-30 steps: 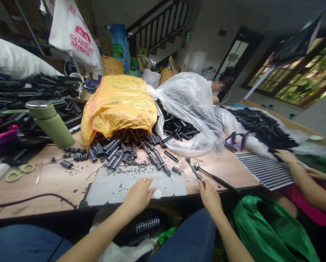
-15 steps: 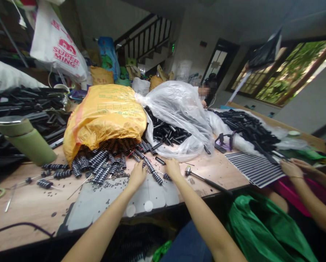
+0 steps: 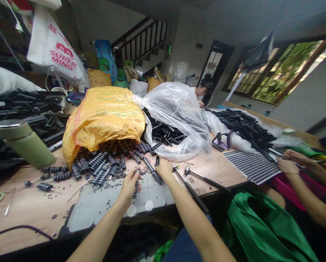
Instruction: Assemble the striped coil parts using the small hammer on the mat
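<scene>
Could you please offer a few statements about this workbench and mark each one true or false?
1. The left hand holds a dark striped piece. True.
2. Two hammers lie on the table. True.
3. The right hand grips a hammer. False: its fingers hold a black tube.
4. In this view, the yellow bag is right of the clear bag. False: it is on the left.
5. Striped rods lie at the yellow bag's mouth. True.

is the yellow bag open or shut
The yellow bag is open: striped rods stick out of its near end onto the table.
</scene>
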`<act>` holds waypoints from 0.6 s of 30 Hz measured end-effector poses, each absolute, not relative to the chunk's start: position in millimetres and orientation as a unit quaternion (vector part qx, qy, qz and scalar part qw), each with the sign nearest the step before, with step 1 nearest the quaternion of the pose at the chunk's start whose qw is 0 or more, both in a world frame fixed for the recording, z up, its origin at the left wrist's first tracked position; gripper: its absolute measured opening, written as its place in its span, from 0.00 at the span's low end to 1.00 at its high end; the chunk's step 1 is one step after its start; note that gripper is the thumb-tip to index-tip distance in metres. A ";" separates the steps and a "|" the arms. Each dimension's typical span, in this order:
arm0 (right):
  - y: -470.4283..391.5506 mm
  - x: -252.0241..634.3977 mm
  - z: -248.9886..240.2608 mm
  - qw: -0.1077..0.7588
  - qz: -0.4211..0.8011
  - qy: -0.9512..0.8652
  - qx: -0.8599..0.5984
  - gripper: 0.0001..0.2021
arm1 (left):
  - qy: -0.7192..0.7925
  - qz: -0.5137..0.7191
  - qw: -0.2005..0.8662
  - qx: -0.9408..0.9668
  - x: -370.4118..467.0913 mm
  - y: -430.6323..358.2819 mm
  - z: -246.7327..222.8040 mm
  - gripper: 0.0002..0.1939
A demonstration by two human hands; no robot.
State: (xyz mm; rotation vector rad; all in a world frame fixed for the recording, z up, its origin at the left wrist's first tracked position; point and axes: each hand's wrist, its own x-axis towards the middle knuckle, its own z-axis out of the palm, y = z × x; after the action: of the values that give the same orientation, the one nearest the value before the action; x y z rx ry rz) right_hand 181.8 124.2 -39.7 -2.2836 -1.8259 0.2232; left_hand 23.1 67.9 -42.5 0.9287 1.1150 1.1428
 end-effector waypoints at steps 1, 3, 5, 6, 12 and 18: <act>127.3 181.2 -38.4 0.101 0.077 -0.618 -0.776 0.13 | 0.481 0.491 0.608 0.397 21.1 65.9 -41.2 0.22; 129.9 179.6 -36.4 0.097 0.080 -0.615 -0.778 0.14 | 0.479 0.489 0.616 0.389 17.5 62.5 -39.8 0.22; 128.9 176.6 -35.7 0.100 0.082 -0.614 -0.779 0.17 | 0.477 0.492 0.618 0.385 16.0 59.9 -40.0 0.22; 128.1 174.8 -35.5 0.104 0.083 -0.614 -0.778 0.18 | 0.476 0.493 0.620 0.382 16.1 58.8 -40.4 0.22; 126.1 170.2 -23.2 0.144 0.127 -0.617 -0.763 0.13 | 0.470 0.493 0.628 0.376 17.7 54.0 -35.7 0.21; 82.1 161.9 -21.6 0.218 0.271 -0.689 -0.636 0.13 | 0.521 0.483 0.580 0.399 12.6 52.6 -23.9 0.21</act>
State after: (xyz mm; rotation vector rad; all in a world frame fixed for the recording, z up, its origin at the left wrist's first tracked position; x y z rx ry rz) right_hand 161.9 82.1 -21.6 -1.7601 -1.9093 0.7504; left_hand 12.6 52.6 -23.9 0.9319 1.2168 1.1294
